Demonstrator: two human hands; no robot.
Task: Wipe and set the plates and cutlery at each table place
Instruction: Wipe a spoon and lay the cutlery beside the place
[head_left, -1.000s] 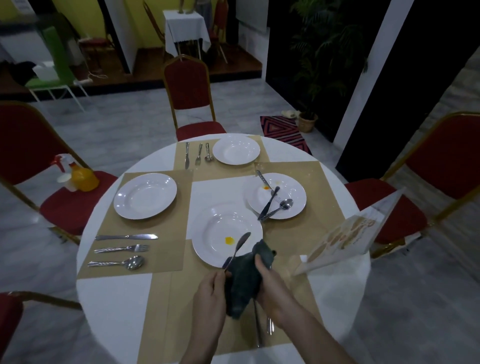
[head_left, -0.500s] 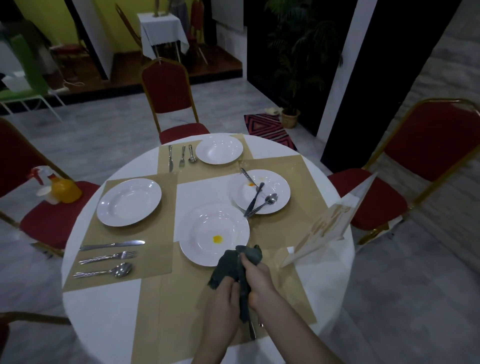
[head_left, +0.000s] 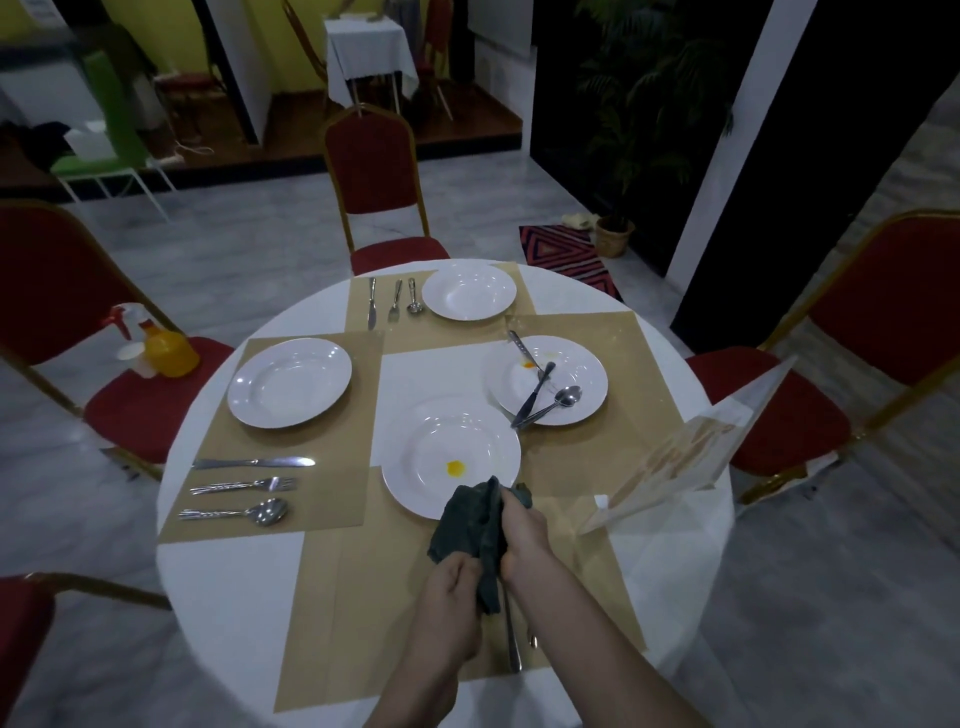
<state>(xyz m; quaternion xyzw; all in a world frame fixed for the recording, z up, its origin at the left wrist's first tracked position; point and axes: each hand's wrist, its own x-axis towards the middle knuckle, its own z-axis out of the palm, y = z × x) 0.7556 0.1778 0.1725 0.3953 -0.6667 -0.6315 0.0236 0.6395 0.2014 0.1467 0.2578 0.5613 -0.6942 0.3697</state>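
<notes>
My left hand (head_left: 451, 590) and my right hand (head_left: 523, 538) are both closed around a dark green cloth (head_left: 470, 522) bunched over the near placemat. No cutlery shows inside the cloth. Just beyond it sits a white plate (head_left: 415, 452) with a yellow spot (head_left: 455, 467). To the right, a stained plate (head_left: 587, 374) carries a crossed knife, fork and spoon (head_left: 540, 389). A clean plate (head_left: 289, 382) lies on the left mat, with a knife (head_left: 254, 461), fork (head_left: 244, 486) and spoon (head_left: 234, 513) in a row. A far plate (head_left: 468, 290) has cutlery (head_left: 392, 301) beside it.
Two cutlery pieces (head_left: 512, 644) lie on the near mat under my right forearm. A folded menu card (head_left: 670, 457) stands at the table's right edge. A spray bottle (head_left: 161, 348) rests on the left red chair (head_left: 130, 405). More red chairs ring the round table (head_left: 218, 582).
The cutlery tip that stuck out of the cloth toward the near plate is now covered. My hands have drawn closer together around the cloth.
</notes>
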